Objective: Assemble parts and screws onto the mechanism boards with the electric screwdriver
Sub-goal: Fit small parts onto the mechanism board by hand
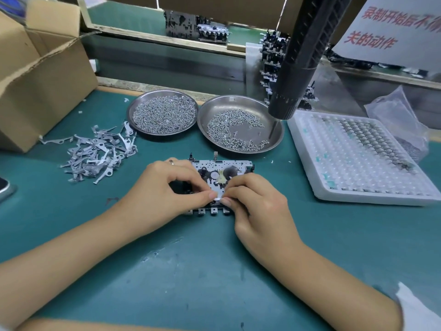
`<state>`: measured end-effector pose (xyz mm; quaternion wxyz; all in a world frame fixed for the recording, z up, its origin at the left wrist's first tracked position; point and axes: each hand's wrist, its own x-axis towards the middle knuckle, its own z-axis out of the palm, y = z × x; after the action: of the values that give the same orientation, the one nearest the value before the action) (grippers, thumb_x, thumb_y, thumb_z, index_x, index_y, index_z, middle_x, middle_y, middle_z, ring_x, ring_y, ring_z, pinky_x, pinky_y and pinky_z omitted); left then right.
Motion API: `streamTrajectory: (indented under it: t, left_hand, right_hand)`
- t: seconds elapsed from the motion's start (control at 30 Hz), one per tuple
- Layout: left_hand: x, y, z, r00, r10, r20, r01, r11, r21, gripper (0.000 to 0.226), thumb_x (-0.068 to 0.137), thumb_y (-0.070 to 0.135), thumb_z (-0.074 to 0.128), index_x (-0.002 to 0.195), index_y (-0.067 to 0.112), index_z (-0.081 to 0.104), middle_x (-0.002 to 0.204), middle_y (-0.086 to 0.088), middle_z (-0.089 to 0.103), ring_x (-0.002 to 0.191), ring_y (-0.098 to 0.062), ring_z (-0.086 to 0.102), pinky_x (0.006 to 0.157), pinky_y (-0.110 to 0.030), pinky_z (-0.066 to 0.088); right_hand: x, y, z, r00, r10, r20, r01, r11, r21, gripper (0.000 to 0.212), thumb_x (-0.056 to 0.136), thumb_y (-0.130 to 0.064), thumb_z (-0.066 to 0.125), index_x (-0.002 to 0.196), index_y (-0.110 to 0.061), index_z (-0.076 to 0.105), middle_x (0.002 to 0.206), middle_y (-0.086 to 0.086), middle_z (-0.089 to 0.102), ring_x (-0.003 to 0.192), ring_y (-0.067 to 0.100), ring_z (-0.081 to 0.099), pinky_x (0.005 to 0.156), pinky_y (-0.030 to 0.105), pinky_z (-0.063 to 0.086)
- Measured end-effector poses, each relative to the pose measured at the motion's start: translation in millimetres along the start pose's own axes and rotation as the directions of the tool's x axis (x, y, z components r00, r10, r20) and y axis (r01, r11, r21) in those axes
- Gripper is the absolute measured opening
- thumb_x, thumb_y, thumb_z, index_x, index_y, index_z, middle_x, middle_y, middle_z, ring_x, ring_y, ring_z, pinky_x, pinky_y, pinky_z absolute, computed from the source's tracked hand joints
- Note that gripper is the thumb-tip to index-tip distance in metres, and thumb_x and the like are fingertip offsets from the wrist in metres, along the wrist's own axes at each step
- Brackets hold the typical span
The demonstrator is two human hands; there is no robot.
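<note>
A metal mechanism board [223, 166] with black gears lies on the green mat in the middle. My left hand [167, 194] and my right hand [257, 206] meet over its near edge. Their thumbs and forefingers pinch a small pale metal part [217, 199] against the board. Both hands cover the board's front half. The black electric screwdriver [296, 65] hangs untouched above the right screw dish [241, 125], its bit pointing down.
A second dish [163, 113] full of screws sits to the left. Loose metal levers [97, 151] are heaped on the mat at left, beside a cardboard box [40, 75]. A white blister tray [358, 156] of small parts lies at right. Stacked mechanisms [274, 58] stand behind.
</note>
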<state>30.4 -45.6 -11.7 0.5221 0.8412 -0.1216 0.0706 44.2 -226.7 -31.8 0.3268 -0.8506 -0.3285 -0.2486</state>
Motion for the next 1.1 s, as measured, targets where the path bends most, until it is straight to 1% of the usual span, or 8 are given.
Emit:
streamTrajectory:
  t: [0.07, 0.17, 0.3, 0.4, 0.57, 0.7, 0.97, 1.1]
  left_hand:
    - [0.3, 1.0, 0.2, 1.000, -0.002, 0.004, 0.002, 1.000, 0.003, 0.015, 0.064, 0.039, 0.073, 0.066, 0.024, 0.075, 0.072, 0.000, 0.066, 0.072, -0.014, 0.055, 0.070, -0.027, 0.042]
    - [1.6, 0.6, -1.6, 1.000, 0.012, 0.013, -0.012, 1.000, 0.028, 0.013, 0.064, 0.040, 0.073, 0.066, 0.027, 0.075, 0.072, 0.003, 0.067, 0.071, -0.011, 0.055, 0.069, -0.023, 0.040]
    - [3.0, -1.2, -3.7, 1.000, 0.007, 0.027, -0.009, 0.998, 0.056, 0.011, 0.064, 0.043, 0.073, 0.066, 0.032, 0.074, 0.071, 0.007, 0.067, 0.073, -0.012, 0.056, 0.070, -0.021, 0.038]
    - [2.6, -0.4, -3.1, 0.999, 0.029, 0.027, -0.031, 0.997, 0.069, 0.014, 0.065, 0.045, 0.073, 0.067, 0.031, 0.074, 0.070, 0.008, 0.067, 0.073, -0.012, 0.056, 0.070, -0.019, 0.038]
    - [3.6, 1.8, -3.9, 0.999, 0.042, 0.032, -0.045, 0.994, 0.101, 0.020, 0.063, 0.047, 0.072, 0.068, 0.028, 0.075, 0.070, 0.007, 0.067, 0.074, -0.012, 0.056, 0.072, -0.019, 0.037]
    - [4.2, 4.2, -6.0, 0.998, 0.039, 0.053, -0.044, 0.995, 0.094, 0.017, 0.064, 0.040, 0.074, 0.068, 0.024, 0.075, 0.068, 0.007, 0.066, 0.073, -0.008, 0.056, 0.068, -0.012, 0.037]
    - [4.8, 3.4, -6.1, 0.998, 0.016, 0.061, -0.020, 0.998, 0.066, 0.017, 0.064, 0.041, 0.074, 0.069, 0.025, 0.076, 0.071, 0.004, 0.067, 0.075, -0.009, 0.054, 0.070, -0.018, 0.039]
    - [4.3, 1.5, -5.8, 0.997, 0.030, 0.066, -0.034, 0.997, 0.063, 0.016, 0.064, 0.044, 0.073, 0.070, 0.029, 0.076, 0.071, 0.004, 0.067, 0.076, -0.012, 0.053, 0.071, -0.021, 0.039]
  right_hand:
    - [0.6, 2.1, -1.5, 1.000, 0.009, 0.018, -0.009, 1.000, 0.027, 0.005, 0.076, 0.001, 0.066, 0.072, 0.002, 0.068, 0.080, 0.008, 0.065, 0.073, 0.027, 0.063, 0.064, 0.034, 0.051]
    - [5.0, 5.4, -5.8, 0.994, 0.086, 0.065, -0.096, 0.978, 0.182, 0.003, 0.076, -0.002, 0.069, 0.073, 0.000, 0.071, 0.080, 0.006, 0.065, 0.075, 0.017, 0.060, 0.070, 0.018, 0.046]
    - [12.1, 10.1, -10.9, 0.955, 0.285, 0.083, -0.290, 0.839, 0.460, 0.010, 0.084, -0.006, 0.066, 0.076, -0.004, 0.070, 0.077, 0.005, 0.065, 0.074, 0.015, 0.060, 0.070, 0.023, 0.047]
    - [14.3, 11.5, -11.7, 0.907, 0.415, 0.073, -0.376, 0.721, 0.582, 0.009, 0.086, -0.001, 0.066, 0.078, -0.005, 0.070, 0.076, 0.002, 0.065, 0.072, 0.007, 0.058, 0.070, 0.017, 0.044]
    - [15.0, 10.5, -11.5, 0.898, 0.431, 0.085, -0.391, 0.698, 0.599, 0.011, 0.086, -0.003, 0.066, 0.077, -0.008, 0.069, 0.074, -0.001, 0.063, 0.070, 0.005, 0.057, 0.068, 0.015, 0.042]
    - [15.8, 9.7, -11.7, 0.897, 0.434, 0.087, -0.398, 0.705, 0.587, 0.012, 0.086, -0.002, 0.066, 0.076, -0.009, 0.069, 0.072, -0.005, 0.062, 0.068, 0.003, 0.055, 0.067, 0.013, 0.041]
    - [15.2, 8.9, -12.3, 0.903, 0.418, 0.103, -0.401, 0.728, 0.556, 0.013, 0.086, -0.003, 0.066, 0.077, -0.011, 0.070, 0.073, -0.003, 0.062, 0.069, 0.004, 0.055, 0.066, 0.014, 0.042]
    - [14.7, 8.7, -11.2, 0.910, 0.401, 0.105, -0.392, 0.751, 0.531, 0.010, 0.086, -0.003, 0.067, 0.077, -0.006, 0.071, 0.076, 0.005, 0.065, 0.071, 0.013, 0.058, 0.068, 0.023, 0.046]
